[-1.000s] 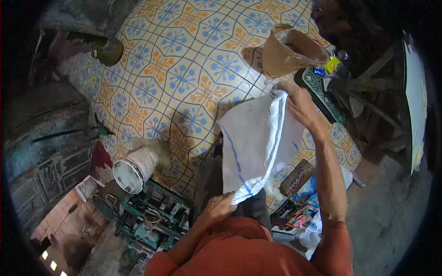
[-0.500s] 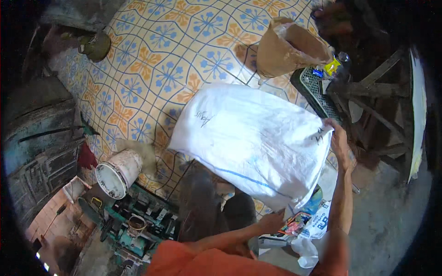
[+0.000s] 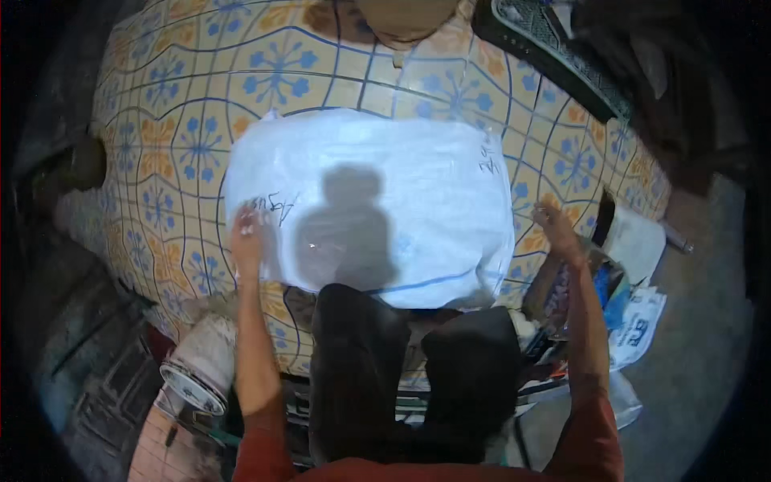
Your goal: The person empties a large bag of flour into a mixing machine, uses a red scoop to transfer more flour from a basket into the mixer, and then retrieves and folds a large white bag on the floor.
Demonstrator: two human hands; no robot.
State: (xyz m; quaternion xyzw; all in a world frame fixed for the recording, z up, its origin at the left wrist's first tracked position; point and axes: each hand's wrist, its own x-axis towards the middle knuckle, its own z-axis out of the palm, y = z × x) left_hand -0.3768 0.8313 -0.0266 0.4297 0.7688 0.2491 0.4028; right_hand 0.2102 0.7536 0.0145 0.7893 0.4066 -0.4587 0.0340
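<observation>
A white woven sack [image 3: 434,201] lies flat on the tiled floor in front of my knees, with black handwriting at both ends and a blue stripe along its near edge. My left hand [image 3: 248,230] is at the sack's left end, fingers loosely bent over its surface beside the writing. Off the sack's right end, apart from it, my right hand [image 3: 558,231] hovers with loosely curled fingers and nothing visible in them. A shadow falls across the middle of the sack.
A brown paper-like bag [image 3: 405,20] and a dark plastic crate [image 3: 554,60] stand at the far side. At the near left is a stained white bucket [image 3: 201,365]. Plastic packages [image 3: 638,325] lie right of my right forearm. Patterned tiles [image 3: 201,153] surround the sack.
The sack has gone from tilted and gripped at its right corners to lying flat. My right hand has let go of it; my left hand has moved across to its left end.
</observation>
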